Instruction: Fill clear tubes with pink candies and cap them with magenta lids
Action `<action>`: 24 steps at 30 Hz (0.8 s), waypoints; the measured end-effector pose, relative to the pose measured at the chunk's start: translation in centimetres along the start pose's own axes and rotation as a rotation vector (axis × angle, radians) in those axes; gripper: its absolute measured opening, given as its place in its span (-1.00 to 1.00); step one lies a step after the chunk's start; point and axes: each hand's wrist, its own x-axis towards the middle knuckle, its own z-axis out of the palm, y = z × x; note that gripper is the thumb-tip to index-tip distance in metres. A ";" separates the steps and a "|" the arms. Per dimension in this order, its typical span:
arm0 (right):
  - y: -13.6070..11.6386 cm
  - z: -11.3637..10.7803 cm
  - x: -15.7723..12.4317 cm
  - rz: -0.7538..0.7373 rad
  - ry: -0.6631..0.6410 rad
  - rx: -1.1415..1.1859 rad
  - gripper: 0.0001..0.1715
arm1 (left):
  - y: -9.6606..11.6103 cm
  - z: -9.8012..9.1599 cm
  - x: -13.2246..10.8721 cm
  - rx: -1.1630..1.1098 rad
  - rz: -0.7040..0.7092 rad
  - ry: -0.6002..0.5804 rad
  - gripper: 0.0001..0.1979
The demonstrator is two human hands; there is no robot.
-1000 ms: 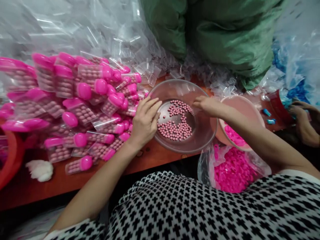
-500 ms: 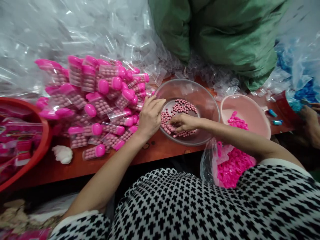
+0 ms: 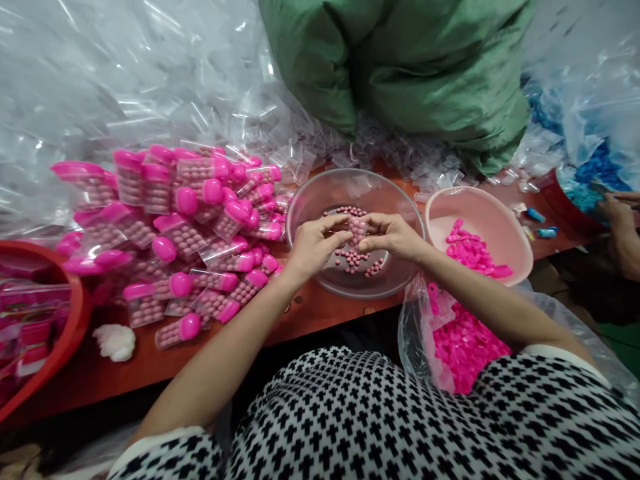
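Observation:
Between my two hands, over a clear plastic bowl (image 3: 400, 267), is a small clear container (image 3: 357, 229) filled with pink beads; no pink cap shows on it. My left hand (image 3: 315, 247) pinches its left side, and my right hand (image 3: 393, 237) grips it from the right. Loose pink beads (image 3: 353, 260) lie on the bottom of the bowl below. To the left is a heap of filled clear containers with bright pink caps (image 3: 180, 284). A pale pink basin (image 3: 510, 227) with pink caps (image 3: 470, 247) stands right of the bowl.
A red tub (image 3: 80, 300) of pink packages and a white wad (image 3: 115, 342) are at left. Empty clear containers (image 3: 150, 80) pile up behind, under a green sack (image 3: 400, 80). A bag of pink pieces (image 3: 465, 347) is by my lap. Another person's hand (image 3: 620, 213) is at far right.
My right hand has risen from the beads to the container, which now shows between both hands. My left hand has turned toward it. Fewer beads are visible in the bowl, and the view has shifted.

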 end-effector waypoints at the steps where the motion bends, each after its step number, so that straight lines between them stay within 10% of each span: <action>1: 0.2 -0.1 -0.1 -0.001 0.004 0.003 -0.50 | -0.1 0.1 0.2 -0.048 -0.020 -0.017 -0.57; 14: 0.6 -2.4 -0.9 -0.436 -0.027 -0.701 -0.60 | 1.3 0.2 0.7 -0.056 -0.276 -0.159 -0.56; 24: 1.0 -1.7 -0.7 -0.056 -0.240 -0.249 -0.64 | 0.9 0.2 0.7 0.134 -0.306 -0.150 -0.56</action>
